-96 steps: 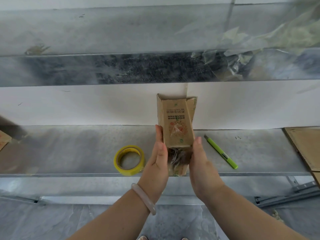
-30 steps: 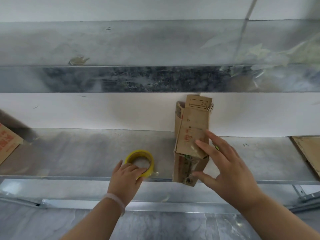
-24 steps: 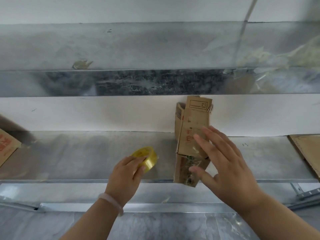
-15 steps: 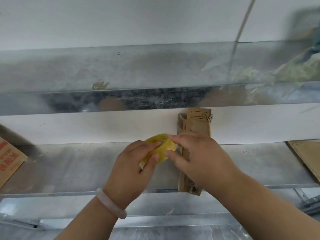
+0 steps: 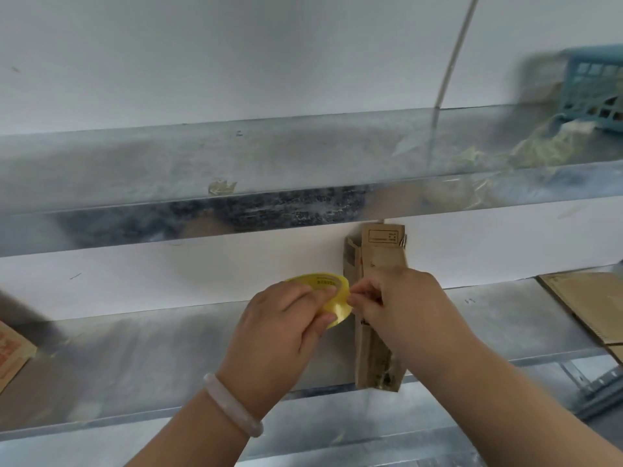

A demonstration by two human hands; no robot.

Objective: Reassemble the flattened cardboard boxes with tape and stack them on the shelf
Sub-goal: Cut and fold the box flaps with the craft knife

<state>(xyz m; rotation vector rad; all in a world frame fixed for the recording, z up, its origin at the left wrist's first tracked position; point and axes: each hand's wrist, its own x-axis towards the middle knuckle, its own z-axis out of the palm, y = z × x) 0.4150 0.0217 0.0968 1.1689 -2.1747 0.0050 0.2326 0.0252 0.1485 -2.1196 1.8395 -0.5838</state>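
Two bare hands meet over a roll of yellow tape in front of a metal shelf. At nine o'clock of the frame, a printed piece of cardboard pokes in at the shelf's end. The left hand, a pale bracelet on its wrist, grips the roll, its fingers curled round the rim, seemingly to steady it. At three o'clock of the roll, the right hand pinches at its edge with fingertips closed together, apparently picking for the tape's free end; whether a strip has lifted cannot be told.

Just behind that hand a narrow cardboard box stands on end at the shelf's front, unheld, a flap raised at its top, probably parked within reach for taping. The right forearm crosses its front. At three o'clock of the box lies flattened cardboard, likely awaiting its turn. At one o'clock, on the upper shelf, a blue basket sits among plastic scraps.
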